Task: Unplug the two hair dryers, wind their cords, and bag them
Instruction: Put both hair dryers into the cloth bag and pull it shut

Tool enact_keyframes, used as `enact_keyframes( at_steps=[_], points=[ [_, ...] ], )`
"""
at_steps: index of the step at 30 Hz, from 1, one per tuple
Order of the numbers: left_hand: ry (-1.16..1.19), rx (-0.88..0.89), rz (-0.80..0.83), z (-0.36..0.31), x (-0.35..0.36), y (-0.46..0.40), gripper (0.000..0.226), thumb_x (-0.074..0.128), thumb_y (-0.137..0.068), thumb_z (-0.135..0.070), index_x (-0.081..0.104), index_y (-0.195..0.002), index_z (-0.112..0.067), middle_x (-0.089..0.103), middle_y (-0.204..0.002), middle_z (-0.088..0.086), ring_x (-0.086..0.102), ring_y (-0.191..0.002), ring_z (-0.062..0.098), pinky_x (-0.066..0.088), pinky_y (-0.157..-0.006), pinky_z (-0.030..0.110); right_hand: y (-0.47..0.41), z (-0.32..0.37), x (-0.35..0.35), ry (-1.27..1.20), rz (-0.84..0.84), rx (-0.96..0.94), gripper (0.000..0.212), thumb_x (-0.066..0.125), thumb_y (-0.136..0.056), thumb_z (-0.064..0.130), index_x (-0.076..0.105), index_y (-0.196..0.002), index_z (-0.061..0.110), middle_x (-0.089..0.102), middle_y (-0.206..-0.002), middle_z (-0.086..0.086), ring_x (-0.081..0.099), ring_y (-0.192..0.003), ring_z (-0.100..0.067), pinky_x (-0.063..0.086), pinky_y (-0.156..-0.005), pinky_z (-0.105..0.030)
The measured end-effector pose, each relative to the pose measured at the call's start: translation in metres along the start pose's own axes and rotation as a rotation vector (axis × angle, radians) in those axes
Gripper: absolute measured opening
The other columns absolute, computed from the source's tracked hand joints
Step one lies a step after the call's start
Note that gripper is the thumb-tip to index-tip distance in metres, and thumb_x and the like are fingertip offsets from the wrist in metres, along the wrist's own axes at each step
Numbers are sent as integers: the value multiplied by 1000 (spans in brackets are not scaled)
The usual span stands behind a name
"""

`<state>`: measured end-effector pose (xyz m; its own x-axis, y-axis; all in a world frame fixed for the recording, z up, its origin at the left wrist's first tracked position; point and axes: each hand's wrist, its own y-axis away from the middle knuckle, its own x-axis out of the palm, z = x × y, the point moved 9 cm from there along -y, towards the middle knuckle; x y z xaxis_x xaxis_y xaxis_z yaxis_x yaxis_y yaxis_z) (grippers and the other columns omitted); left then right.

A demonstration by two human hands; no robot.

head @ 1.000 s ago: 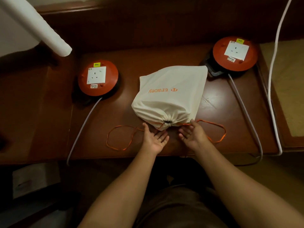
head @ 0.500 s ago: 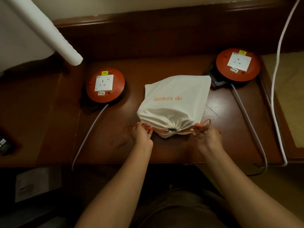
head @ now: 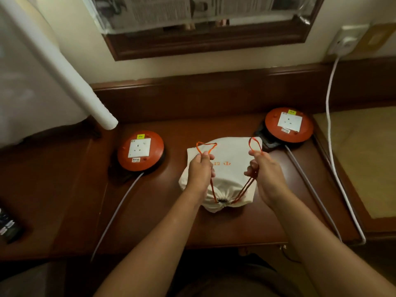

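Two hands work above a cream drawstring bag (head: 227, 183) that lies on the dark wooden desk (head: 167, 221), its gathered mouth turned toward the person and cinched tight. The left hand (head: 200, 171) pinches one orange drawstring (head: 212, 185) between thumb and curled fingers, with a loop of that cord standing up past the knuckles over the far part of the bag. The right hand (head: 264, 174) grips the other orange cord (head: 245, 188) in the same way, its own loop rising beyond the fingers. Both cords run down and inward from the hands to the puckered opening, so the bag's mouth sits below and between the two grips, nearer the person than either hand. The bag's body bulges full; what it holds cannot be seen. One round orange socket reel (head: 140, 151) sits on the desk to the left of the bag, well apart from it, and another reel (head: 289, 124) stands at the far right corner, each trailing a pale cable.
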<state>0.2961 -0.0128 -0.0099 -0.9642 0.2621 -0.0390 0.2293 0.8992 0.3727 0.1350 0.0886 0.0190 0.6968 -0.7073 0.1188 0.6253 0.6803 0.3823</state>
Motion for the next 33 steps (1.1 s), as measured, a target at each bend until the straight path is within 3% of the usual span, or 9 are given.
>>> enact_keyframes(
  at_steps=[4, 9, 16, 24, 29, 33],
  points=[
    [-52, 24, 133, -24, 20, -9, 30, 34, -103, -31, 55, -86, -18, 38, -58, -6, 37, -55, 11, 36, -56, 25, -11, 17, 24, 113, 79, 2, 30, 36, -102, 28, 58, -101, 8, 32, -63, 2, 31, -56, -10, 29, -55, -26],
    [-60, 43, 235, -45, 33, -31, 31, 33, -104, -31, 57, -96, -15, 36, -62, -5, 33, -53, 9, 31, -53, 24, -32, 20, 44, 65, 168, 117, 44, 35, -97, 49, 55, -96, 9, 31, -61, 3, 30, -54, -10, 27, -55, -27],
    [5, -92, 257, -37, 47, -74, 24, 35, -103, -21, 56, -110, -10, 38, -68, -2, 33, -55, 8, 32, -56, 24, -76, 18, 54, 192, 166, 160, 26, 32, -97, 21, 50, -82, 10, 31, -61, 0, 30, -55, -14, 31, -57, -30],
    [-62, -196, 206, -20, 74, -141, 23, 36, -100, -10, 58, -108, -11, 46, -73, 1, 40, -57, 10, 36, -53, 22, -148, 16, 61, 632, 236, 102, 19, 45, -98, 13, 62, -93, 6, 63, -81, -10, 62, -79, -22, 48, -71, -30],
    [-99, -247, 174, -6, 83, -178, 22, 37, -100, -8, 56, -111, -10, 49, -76, 3, 44, -61, 11, 39, -56, 23, -186, 3, 63, 721, 295, 153, 15, 55, -93, 13, 65, -88, 4, 65, -86, -13, 60, -78, -21, 44, -60, -25],
    [-136, -290, 164, 8, 87, -196, 18, 38, -100, -7, 53, -109, -11, 49, -75, 4, 45, -62, 12, 40, -56, 22, -209, -8, 63, 760, 329, 205, 18, 60, -91, 10, 60, -72, 10, 56, -69, -9, 51, -63, -18, 37, -46, -22]
  ],
)
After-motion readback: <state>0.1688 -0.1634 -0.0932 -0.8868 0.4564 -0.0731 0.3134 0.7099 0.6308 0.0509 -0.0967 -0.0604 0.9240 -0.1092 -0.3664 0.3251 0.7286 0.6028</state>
